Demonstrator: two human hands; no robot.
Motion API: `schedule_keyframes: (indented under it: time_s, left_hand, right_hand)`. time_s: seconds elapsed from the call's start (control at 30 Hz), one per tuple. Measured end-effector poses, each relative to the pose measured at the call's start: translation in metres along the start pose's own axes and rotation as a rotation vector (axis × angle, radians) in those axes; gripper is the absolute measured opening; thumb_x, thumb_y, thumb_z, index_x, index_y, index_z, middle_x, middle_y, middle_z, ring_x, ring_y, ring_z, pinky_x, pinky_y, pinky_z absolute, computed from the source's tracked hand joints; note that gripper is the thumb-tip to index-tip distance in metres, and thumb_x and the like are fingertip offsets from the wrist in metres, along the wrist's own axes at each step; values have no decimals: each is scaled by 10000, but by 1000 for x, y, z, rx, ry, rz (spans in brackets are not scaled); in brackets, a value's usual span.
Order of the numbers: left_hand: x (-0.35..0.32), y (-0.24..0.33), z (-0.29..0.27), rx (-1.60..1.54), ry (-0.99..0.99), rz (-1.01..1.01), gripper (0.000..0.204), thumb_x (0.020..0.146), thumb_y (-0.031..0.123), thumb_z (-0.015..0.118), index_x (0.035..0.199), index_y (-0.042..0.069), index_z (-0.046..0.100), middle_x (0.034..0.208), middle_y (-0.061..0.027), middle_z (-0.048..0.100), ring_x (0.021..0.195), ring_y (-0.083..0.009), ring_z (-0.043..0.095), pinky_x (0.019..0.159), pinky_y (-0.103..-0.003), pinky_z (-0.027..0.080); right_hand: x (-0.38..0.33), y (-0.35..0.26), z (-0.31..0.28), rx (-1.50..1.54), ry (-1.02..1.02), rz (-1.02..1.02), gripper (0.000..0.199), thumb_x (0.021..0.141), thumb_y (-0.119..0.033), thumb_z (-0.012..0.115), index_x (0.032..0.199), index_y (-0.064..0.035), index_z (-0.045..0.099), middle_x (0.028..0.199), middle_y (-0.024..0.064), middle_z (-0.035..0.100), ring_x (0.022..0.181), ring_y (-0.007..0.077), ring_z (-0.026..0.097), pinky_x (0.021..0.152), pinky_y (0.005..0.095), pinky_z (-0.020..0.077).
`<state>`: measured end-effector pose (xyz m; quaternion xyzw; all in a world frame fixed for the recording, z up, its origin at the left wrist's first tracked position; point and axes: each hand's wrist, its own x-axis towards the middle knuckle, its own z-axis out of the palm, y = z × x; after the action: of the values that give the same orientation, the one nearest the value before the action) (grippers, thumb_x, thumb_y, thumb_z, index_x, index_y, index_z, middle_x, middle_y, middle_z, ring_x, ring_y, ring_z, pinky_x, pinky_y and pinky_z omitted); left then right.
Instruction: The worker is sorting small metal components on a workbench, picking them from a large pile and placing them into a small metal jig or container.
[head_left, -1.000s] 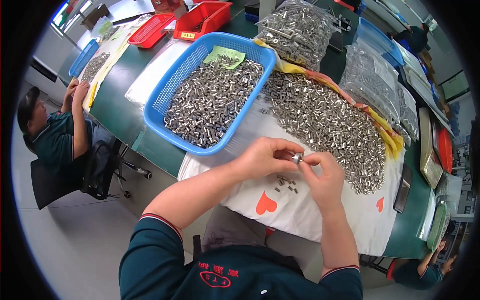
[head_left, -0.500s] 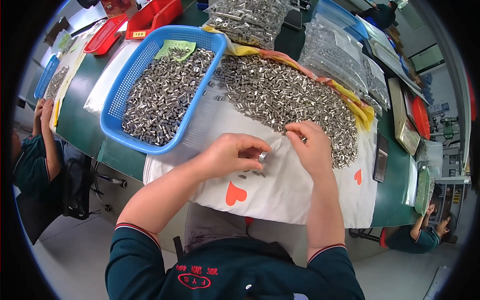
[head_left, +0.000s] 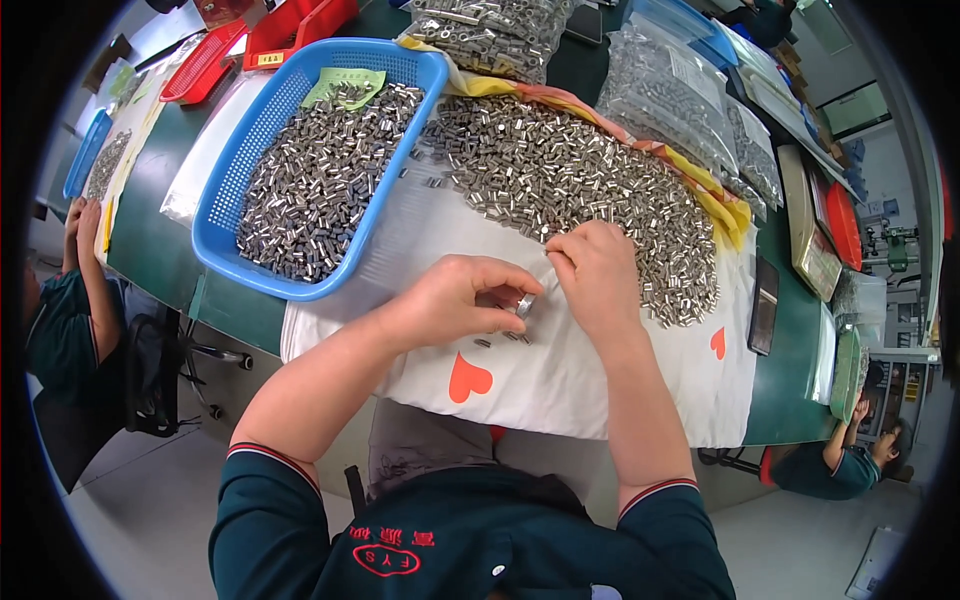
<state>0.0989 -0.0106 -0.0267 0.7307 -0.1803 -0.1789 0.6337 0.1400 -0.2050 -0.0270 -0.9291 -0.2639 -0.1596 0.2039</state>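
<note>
My left hand [head_left: 448, 300] is closed with thumb and fingers round a short, shiny round metal piece [head_left: 525, 306], just above the white cloth [head_left: 560, 405]. To its right, my right hand [head_left: 600, 285] has thumb and forefinger pinched together at the near edge of a wide heap of small metal cylinders [head_left: 570, 165]. Whatever lies between those fingertips is too small to make out. A few loose cylinders [head_left: 483, 343] rest on the cloth beneath my left hand.
A blue perforated basket [head_left: 212, 225] full of similar cylinders stands left of the heap. Bulging clear bags of metal parts [head_left: 665, 95] line the back, behind a yellow and orange cloth edge [head_left: 735, 212]. A dark phone [head_left: 763, 305] lies at right. Other people sit at both sides.
My right hand has shifted left along the heap's near edge, closer to my left hand, and its fingertips have drawn together. The left hand keeps its hold on the round metal piece.
</note>
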Motion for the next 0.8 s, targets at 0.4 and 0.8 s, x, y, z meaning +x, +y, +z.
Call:
schedule_keyframes:
  time_s: [0.4,0.8]
  left_hand:
    - [3,-7,-4,-394,113,-164,361,771,1,669,1120,26,581,900,-6,617,819,-50,568,719,-209,496]
    - [6,-10,-7,-344,146,-156,359,766,17,678,1113,17,586,889,-9,620,809,-57,582,694,-205,490]
  right_hand:
    - [-5,-21,-14,356,-53,153,111,678,-68,667,775,-56,612,772,41,584,746,191,566,677,314,450]
    - [-2,-28,-13,652,-117,197,80,707,-31,646,768,-51,599,732,49,606,684,191,590,613,297,466]
